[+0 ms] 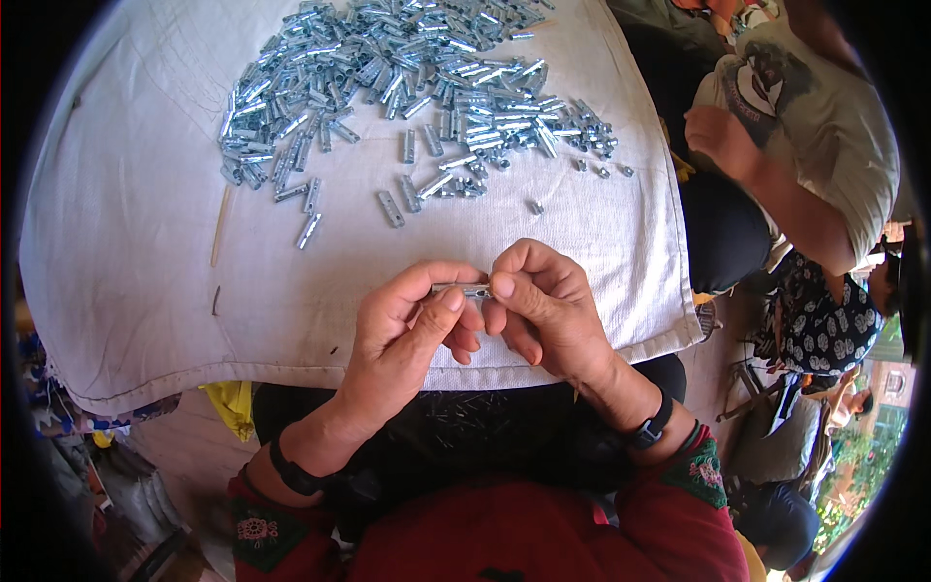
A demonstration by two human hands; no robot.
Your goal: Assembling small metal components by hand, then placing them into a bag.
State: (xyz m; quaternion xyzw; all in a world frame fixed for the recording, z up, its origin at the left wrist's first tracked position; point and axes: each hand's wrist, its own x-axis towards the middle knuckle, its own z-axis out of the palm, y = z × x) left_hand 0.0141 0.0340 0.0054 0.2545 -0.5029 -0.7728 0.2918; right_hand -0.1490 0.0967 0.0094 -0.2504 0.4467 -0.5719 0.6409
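Close to the near edge of the cloth-covered table, a small silvery metal tube [469, 290] with a hole in its side lies crosswise between my two hands. My left hand [400, 315] pinches its left part between thumb and fingers. The right end sits between the thumb and forefinger of my right hand [548, 306], and the fingertips partly hide it. Beyond my hands spreads a big heap of similar metal tubes [349, 63]. Several loose tubes [390, 208] lie at the heap's near side. A small metal nut-like piece [536, 207] rests apart from them.
White cloth [145, 262] covers the table. A thin wooden stick [221, 225] and a dark twig [216, 301] lie at left. Small nut-like pieces [603, 173] are scattered right of the heap. Another person [805, 145] sits close at the right edge, with more people behind.
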